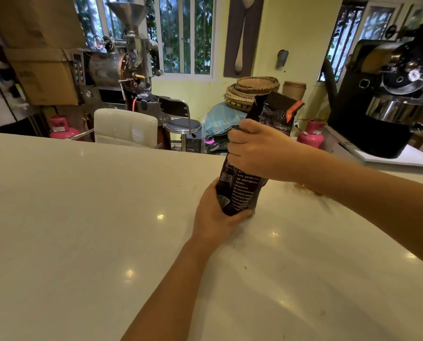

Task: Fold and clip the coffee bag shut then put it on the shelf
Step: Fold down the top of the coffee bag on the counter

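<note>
on the white counter [82,217], toward its far edge, a dark coffee bag [240,188] is stood upright, leaning slightly. around the bag's middle the right hand [259,153] is wrapped, fingers closed on it. at the bag's base the left hand [215,217] is cupped, fingers closed around the bottom. above the right hand, the bag's crumpled top is seen unfolded.

Brightness: medium, even indoor light.
Sources: daylight through barred windows [185,35] at the back; ceiling lamps mirrored as small glare spots on the glossy counter [82,217].
Shadows: soft, faint, under the forearms.
Blur: motion smear beside the right forearm and on the black machine [387,94] at right.
Distortion: wide-angle bending, strongest at edges; cardboard boxes [38,45] lean.
Focus: centre sharp, corners soft.
</note>
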